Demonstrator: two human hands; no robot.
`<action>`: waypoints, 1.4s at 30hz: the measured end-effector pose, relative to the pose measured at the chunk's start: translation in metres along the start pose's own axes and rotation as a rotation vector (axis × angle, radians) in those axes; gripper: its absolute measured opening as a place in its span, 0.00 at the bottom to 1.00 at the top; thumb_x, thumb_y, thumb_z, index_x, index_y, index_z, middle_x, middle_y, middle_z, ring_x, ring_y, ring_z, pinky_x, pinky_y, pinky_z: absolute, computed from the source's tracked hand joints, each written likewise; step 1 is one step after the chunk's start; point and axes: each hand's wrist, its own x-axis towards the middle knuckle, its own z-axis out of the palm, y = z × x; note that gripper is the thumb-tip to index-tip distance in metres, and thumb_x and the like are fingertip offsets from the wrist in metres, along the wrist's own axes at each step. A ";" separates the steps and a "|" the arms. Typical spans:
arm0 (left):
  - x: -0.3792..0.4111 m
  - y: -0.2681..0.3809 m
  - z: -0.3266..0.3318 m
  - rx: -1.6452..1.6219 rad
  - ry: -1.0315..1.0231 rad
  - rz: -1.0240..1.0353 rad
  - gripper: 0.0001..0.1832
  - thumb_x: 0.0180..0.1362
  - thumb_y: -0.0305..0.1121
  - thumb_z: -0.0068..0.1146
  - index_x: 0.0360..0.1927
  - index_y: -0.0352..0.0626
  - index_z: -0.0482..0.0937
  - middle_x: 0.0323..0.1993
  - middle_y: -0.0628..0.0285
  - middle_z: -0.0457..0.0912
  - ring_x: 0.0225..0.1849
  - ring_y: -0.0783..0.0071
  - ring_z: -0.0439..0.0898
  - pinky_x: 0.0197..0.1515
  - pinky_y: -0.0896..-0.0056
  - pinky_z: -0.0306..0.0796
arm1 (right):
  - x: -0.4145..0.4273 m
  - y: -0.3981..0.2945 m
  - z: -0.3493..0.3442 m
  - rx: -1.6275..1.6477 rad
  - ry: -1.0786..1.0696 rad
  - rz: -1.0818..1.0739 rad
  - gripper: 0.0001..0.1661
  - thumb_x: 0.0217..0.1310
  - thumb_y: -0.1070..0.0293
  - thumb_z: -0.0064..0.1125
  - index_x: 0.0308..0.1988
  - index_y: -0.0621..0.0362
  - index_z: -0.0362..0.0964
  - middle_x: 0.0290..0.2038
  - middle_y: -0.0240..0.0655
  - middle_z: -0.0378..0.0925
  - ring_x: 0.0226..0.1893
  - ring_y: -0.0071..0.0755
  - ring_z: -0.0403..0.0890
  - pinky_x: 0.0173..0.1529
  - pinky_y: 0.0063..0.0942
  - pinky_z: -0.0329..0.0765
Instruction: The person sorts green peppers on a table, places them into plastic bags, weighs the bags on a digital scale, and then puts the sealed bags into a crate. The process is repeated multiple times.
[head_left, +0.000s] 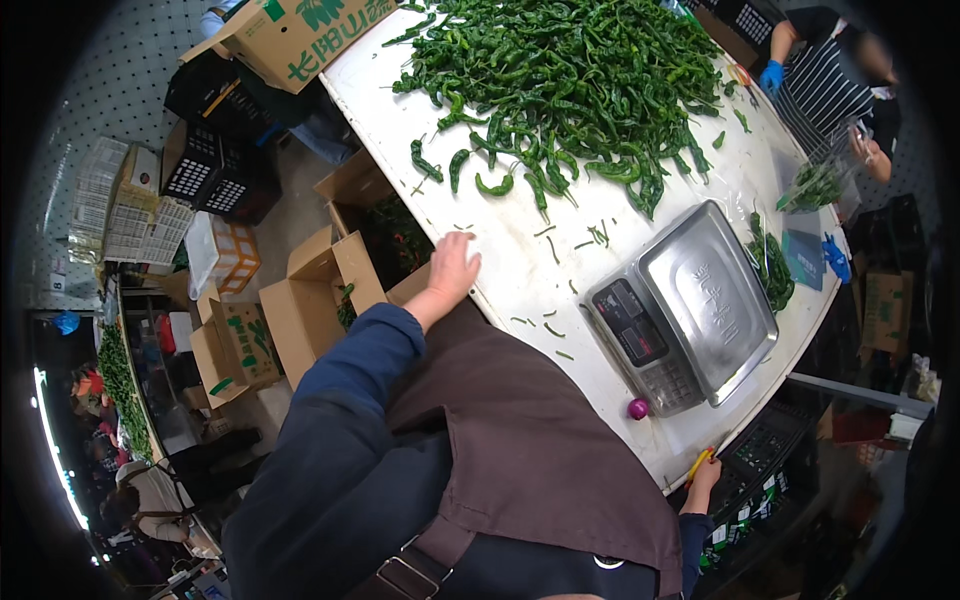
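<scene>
My left hand (452, 268) rests on the near left edge of the white table (517, 277), its fingers slightly apart and nothing in them. At the table's lower right corner, my right hand (703, 478) grips a small yellow-and-red tool (699, 463), mostly hidden by the fingers. A large heap of long green chili peppers (570, 82) covers the far part of the table. Between the heap and me lie loose stems and pepper bits (553, 328). To the right stands a digital scale (686, 307) with a steel pan, and a purple round object (637, 409) touches its near side.
Open cardboard boxes (307, 300) stand on the floor at left, beside black crates (214, 176). Across the table, a person in a striped apron (821, 82) holds a plastic bag of greens (817, 184). More peppers (772, 262) lie behind the scale. A black crate (757, 446) sits beyond my right hand.
</scene>
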 end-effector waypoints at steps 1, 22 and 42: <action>-0.004 0.008 0.001 0.004 -0.041 0.020 0.19 0.53 0.34 0.61 0.49 0.42 0.75 0.49 0.51 0.73 0.53 0.49 0.71 0.55 0.52 0.67 | -0.003 -0.022 0.005 -0.171 0.014 -0.110 0.21 0.58 0.65 0.62 0.47 0.67 0.72 0.37 0.50 0.82 0.36 0.52 0.83 0.42 0.41 0.79; -0.012 0.020 0.052 0.333 -0.166 0.090 0.34 0.53 0.39 0.56 0.66 0.46 0.67 0.68 0.50 0.61 0.70 0.48 0.56 0.68 0.47 0.52 | 0.147 -0.458 -0.079 0.999 -0.277 0.156 0.72 0.43 0.27 0.68 0.74 0.41 0.33 0.71 0.61 0.41 0.63 0.64 0.64 0.58 0.62 0.70; -0.014 0.016 0.054 0.318 -0.154 0.084 0.34 0.52 0.39 0.57 0.66 0.47 0.67 0.68 0.50 0.61 0.71 0.50 0.56 0.69 0.46 0.53 | -0.029 -0.568 -0.231 0.315 0.058 -1.206 0.09 0.65 0.69 0.54 0.36 0.62 0.77 0.30 0.34 0.80 0.29 0.25 0.80 0.34 0.25 0.75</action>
